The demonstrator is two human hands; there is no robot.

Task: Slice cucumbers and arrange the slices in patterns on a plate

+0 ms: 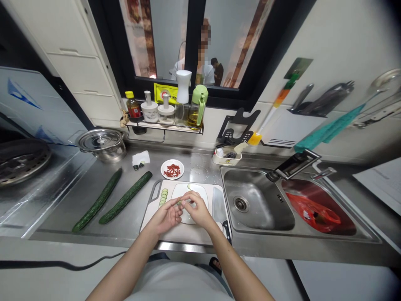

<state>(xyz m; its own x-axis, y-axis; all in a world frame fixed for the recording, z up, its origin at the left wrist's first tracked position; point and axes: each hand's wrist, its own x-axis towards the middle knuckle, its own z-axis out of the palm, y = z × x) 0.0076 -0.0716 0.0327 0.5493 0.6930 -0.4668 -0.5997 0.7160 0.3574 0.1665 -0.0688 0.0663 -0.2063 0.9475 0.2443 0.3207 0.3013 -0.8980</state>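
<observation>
Both hands meet over a white plate (203,192) on the cutting board (188,237). My left hand (168,215), palm up, and my right hand (196,208) pinch a small green piece (179,202) between their fingertips, probably a cucumber slice. Another thin slice (189,187) lies near the plate's far edge. A short row of cucumber slices (163,197) rests on the board left of the plate. The cleaver (217,205) lies along the board's right side, its black handle toward the front edge.
Two whole cucumbers (127,198) lie at the left. Behind the board is a dish of red pieces (172,169). A lidded pot (106,144) stands back left. The sink (257,200) is at the right, with a red bag (313,212) in its second basin.
</observation>
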